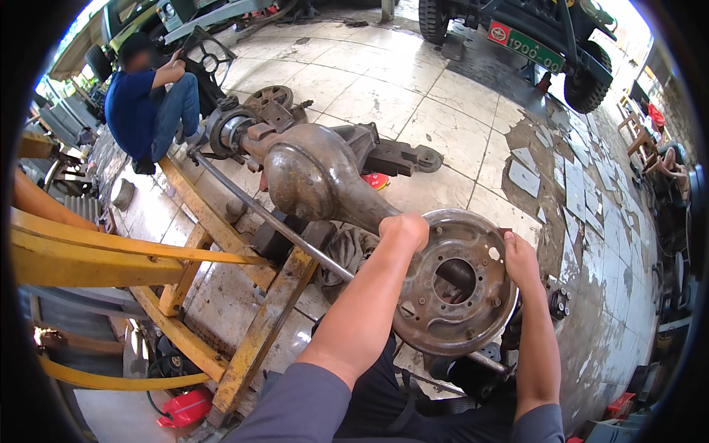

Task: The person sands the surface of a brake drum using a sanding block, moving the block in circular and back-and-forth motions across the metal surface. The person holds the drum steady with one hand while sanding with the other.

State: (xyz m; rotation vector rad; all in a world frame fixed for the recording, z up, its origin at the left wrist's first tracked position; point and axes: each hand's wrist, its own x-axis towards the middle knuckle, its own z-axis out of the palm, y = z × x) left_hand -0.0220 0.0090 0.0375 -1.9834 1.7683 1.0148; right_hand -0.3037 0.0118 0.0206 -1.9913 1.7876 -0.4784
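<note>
A round, brown metal brake backing plate, with a large central hole and several bolt holes, stands tilted in front of me. My left hand is closed at its upper left rim, with the fingers mostly hidden. At the upper right rim, my right hand grips the plate, thumb at the edge and fingers behind it. Beyond my left hand lies a rusty axle housing with a bulging round middle; its tube runs toward the plate. A long steel bar slants past on the left and passes under my left forearm.
A yellow metal frame stands at the left, with a red container by its foot. A person in blue squats at the far left. Broken floor tiles lie to the right. A vehicle is parked at the far right.
</note>
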